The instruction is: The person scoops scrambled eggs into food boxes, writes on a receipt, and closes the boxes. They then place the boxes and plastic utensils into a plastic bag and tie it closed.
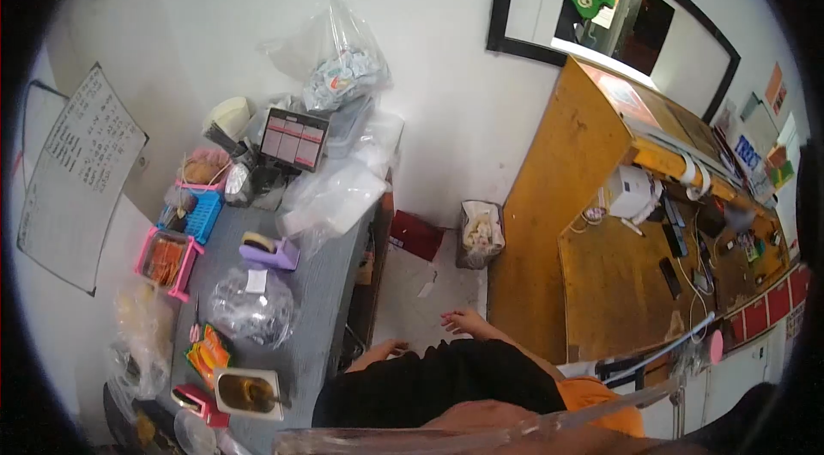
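Observation:
At the bottom centre, my left hand hangs low by the front edge of the grey table, its fingers apart and nothing in them. To its right and a little higher, my right hand is stretched out over the floor, also with nothing in it. Neither hand touches an object. On the table, the purple tape dispenser stands behind a clear plastic bundle with a white label. A metal tray with something brown inside lies nearer, beside an orange packet.
A filled bin stands by the wall, with a dark red item on the floor nearby. At right is a wooden counter with phones and cables. Pink basket, blue basket and plastic bags line the table's back.

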Demonstrator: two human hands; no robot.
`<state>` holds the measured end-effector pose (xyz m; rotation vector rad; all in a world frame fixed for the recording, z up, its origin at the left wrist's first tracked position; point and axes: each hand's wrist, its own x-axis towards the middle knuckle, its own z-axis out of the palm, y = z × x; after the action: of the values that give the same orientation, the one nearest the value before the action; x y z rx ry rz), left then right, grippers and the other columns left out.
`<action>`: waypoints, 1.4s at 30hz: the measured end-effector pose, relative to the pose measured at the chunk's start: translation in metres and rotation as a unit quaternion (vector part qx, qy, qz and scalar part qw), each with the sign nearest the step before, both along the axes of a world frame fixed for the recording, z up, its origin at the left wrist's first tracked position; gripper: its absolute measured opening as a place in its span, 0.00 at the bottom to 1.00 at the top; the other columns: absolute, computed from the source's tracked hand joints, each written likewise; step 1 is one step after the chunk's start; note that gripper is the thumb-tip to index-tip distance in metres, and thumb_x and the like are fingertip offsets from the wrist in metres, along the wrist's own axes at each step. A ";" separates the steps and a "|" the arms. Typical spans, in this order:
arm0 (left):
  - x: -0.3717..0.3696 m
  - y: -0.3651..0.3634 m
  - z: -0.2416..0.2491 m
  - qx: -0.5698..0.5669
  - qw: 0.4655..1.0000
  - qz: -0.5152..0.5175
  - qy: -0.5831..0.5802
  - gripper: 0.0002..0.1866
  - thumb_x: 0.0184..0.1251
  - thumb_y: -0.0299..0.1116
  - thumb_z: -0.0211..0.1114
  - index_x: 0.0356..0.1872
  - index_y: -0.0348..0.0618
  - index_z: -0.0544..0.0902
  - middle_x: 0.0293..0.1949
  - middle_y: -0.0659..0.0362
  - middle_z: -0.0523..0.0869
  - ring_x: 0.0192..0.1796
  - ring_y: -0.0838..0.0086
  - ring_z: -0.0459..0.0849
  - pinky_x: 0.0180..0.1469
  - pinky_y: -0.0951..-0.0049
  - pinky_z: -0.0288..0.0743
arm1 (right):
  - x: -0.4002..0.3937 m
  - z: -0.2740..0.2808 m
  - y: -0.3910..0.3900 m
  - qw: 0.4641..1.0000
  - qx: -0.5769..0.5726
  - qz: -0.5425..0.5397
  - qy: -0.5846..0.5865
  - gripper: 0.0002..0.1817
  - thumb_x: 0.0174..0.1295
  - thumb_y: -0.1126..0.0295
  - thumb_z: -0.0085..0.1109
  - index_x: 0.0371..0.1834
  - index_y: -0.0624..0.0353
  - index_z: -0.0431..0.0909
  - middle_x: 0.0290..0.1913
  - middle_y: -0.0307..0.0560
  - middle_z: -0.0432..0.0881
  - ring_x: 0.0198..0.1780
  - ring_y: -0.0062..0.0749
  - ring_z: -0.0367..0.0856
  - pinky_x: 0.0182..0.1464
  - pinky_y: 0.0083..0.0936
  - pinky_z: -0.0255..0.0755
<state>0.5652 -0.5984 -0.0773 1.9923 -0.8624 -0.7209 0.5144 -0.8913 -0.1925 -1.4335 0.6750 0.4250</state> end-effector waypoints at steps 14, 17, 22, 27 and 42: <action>0.172 -0.125 -0.020 0.042 0.975 0.208 0.069 0.23 0.63 0.39 0.63 0.56 0.39 0.73 0.54 0.48 0.77 0.57 0.58 0.77 0.60 0.64 0.68 | 0.473 -0.025 -0.146 0.880 -0.288 0.084 -0.369 0.13 0.60 0.73 0.54 0.47 0.63 0.78 0.39 0.45 0.82 0.40 0.28 0.80 0.42 0.25 0.75; 0.192 -0.145 -0.017 -0.034 0.965 0.255 0.052 0.24 0.60 0.37 0.64 0.56 0.39 0.72 0.54 0.48 0.77 0.56 0.58 0.77 0.60 0.64 0.68 | 0.561 -0.025 -0.155 0.847 -0.304 0.023 -0.437 0.12 0.58 0.73 0.56 0.45 0.64 0.79 0.40 0.51 0.83 0.44 0.35 0.81 0.44 0.28 0.75; 0.195 -0.162 -0.007 0.032 0.940 0.333 0.062 0.25 0.61 0.37 0.65 0.58 0.40 0.72 0.53 0.50 0.78 0.55 0.63 0.77 0.58 0.68 0.68 | 0.603 0.016 -0.151 0.748 -0.525 0.207 -0.350 0.13 0.59 0.68 0.55 0.40 0.66 0.80 0.42 0.59 0.82 0.45 0.51 0.81 0.48 0.38 0.75; 0.190 -0.164 -0.008 0.015 0.911 0.401 0.092 0.22 0.60 0.37 0.63 0.56 0.42 0.73 0.54 0.48 0.77 0.55 0.58 0.78 0.59 0.64 0.68 | 0.629 0.029 -0.123 0.822 -0.503 0.205 -0.169 0.09 0.55 0.71 0.56 0.35 0.63 0.82 0.45 0.59 0.82 0.50 0.52 0.80 0.53 0.37 0.74; 0.207 -0.150 0.056 0.035 0.874 0.483 -0.038 0.14 0.63 0.31 0.62 0.48 0.38 0.78 0.47 0.49 0.81 0.50 0.57 0.80 0.53 0.66 0.71 | 0.631 0.161 -0.182 0.901 0.048 -0.064 -0.426 0.10 0.61 0.65 0.61 0.37 0.58 0.73 0.29 0.42 0.70 0.25 0.29 0.70 0.28 0.23 0.67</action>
<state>0.7726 -0.7481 -0.0214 2.1764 0.1910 -0.0794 1.1450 -1.0729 -0.0310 -1.3042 0.0264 -0.2824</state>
